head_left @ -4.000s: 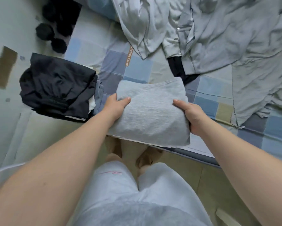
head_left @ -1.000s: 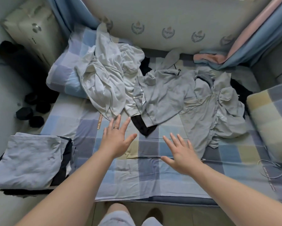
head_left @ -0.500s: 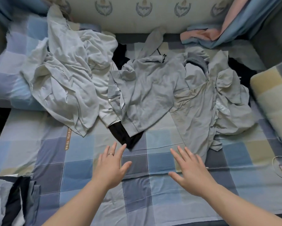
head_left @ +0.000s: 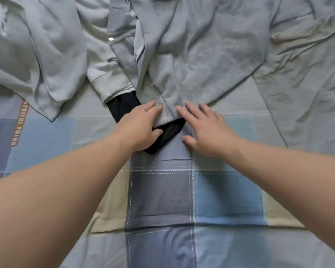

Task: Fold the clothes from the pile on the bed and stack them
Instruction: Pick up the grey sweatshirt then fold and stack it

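Far left: a pale grey garment (head_left: 37, 55) lies rumpled at the pile's edge, well apart from both hands.
Left of centre: a black garment (head_left: 124, 107) pokes out from under a white ribbed cuff (head_left: 108, 82) and runs beneath the left hand.
Left hand (head_left: 141, 126): its fingers (head_left: 149, 109) lie on the ribbed hem (head_left: 165, 113) with the thumb tucked under the hem's edge, so it pinches the hem corner.
Task's thing: the grey sweatshirt (head_left: 201, 55) stretches away from the person up the bed (head_left: 162, 200), hem nearest, long axis pointing straight ahead.
Right hand (head_left: 205, 130): fingers (head_left: 189, 107) spread and flat, tips touching the hem just right of the left hand, gripping nothing.
Far right: a crumpled grey garment (head_left: 302, 70) overlaps the sweatshirt's side.
Judgement: both hands are equally near; the pull should come toward the body, along the long axis.
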The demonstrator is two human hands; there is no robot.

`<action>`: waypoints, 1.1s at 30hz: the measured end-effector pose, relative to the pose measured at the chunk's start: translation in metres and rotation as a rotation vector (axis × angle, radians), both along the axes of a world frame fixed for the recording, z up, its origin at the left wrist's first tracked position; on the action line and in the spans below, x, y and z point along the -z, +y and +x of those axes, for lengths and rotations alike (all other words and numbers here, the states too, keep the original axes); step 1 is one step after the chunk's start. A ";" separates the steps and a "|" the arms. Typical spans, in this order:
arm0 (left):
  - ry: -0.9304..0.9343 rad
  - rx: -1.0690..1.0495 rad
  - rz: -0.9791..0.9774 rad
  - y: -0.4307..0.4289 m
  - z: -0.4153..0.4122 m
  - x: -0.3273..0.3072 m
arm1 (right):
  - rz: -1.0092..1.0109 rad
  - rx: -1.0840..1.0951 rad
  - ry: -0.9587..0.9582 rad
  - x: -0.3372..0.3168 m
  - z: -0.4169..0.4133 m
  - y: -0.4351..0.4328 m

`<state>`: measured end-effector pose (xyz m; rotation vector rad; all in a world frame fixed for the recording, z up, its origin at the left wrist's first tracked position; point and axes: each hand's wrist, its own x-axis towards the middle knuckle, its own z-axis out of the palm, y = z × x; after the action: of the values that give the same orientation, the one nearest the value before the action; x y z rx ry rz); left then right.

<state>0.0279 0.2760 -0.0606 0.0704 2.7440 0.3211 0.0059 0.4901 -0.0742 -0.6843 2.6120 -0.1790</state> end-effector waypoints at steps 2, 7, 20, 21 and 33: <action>0.130 -0.032 0.025 0.000 -0.001 0.017 | -0.017 0.030 0.036 0.021 -0.008 -0.008; 0.364 -0.046 0.058 0.002 0.003 0.011 | -0.045 0.091 -0.083 0.020 -0.010 -0.010; 0.018 -0.286 0.601 0.098 0.073 -0.272 | -0.710 0.803 -0.478 -0.259 0.029 0.052; 0.019 -0.278 0.630 0.104 0.077 -0.305 | -0.633 0.650 -0.437 -0.290 0.039 0.065; 0.677 -0.366 0.862 0.136 0.096 -0.633 | -0.844 0.237 0.007 -0.631 0.070 0.120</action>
<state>0.1239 0.4124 0.5721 -0.1245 2.9844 1.8489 0.0762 0.6099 0.5568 -0.6087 2.5538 -1.3943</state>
